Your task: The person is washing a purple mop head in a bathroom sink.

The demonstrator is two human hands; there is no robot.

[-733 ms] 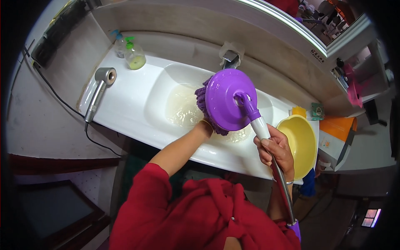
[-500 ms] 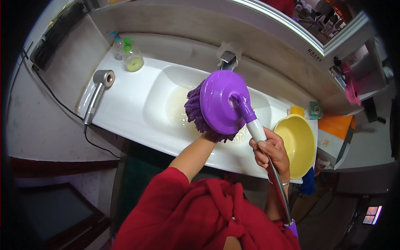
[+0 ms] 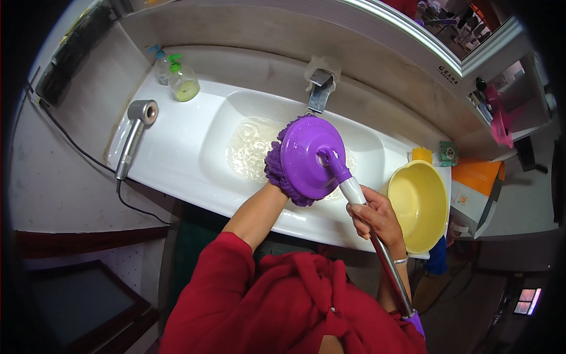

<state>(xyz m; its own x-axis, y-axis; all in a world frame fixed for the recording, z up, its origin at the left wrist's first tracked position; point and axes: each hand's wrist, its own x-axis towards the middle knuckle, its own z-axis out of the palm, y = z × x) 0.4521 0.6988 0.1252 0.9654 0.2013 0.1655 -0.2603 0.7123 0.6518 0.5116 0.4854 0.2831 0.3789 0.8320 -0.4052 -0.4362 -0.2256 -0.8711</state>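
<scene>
A mop with a round purple head (image 3: pixel 311 156) is held up over the white sink (image 3: pixel 212 171), its plate facing me and its purple strands (image 3: pixel 276 164) on the far side. My right hand (image 3: pixel 380 217) is wrapped round the mop's handle (image 3: pixel 384 255) just below the white collar. My left forearm (image 3: pixel 259 213) reaches over the sink's front edge, and the hand goes behind the mop head among the strands, its fingers hidden. Cloudy water (image 3: pixel 250 147) lies in the basin, below the metal faucet (image 3: pixel 320 93).
A yellow basin (image 3: pixel 418 206) stands on the sink's right end, by an orange and white box (image 3: pixel 477 183). At the left are a grey hair dryer (image 3: pixel 134 138) with a cord and two pump bottles (image 3: pixel 186 87). A mirror (image 3: pixel 460 29) hangs above.
The mop head has shifted slightly left and toward me, with both hands moving along. More of the faucet now shows, and the water in the basin is rippled.
</scene>
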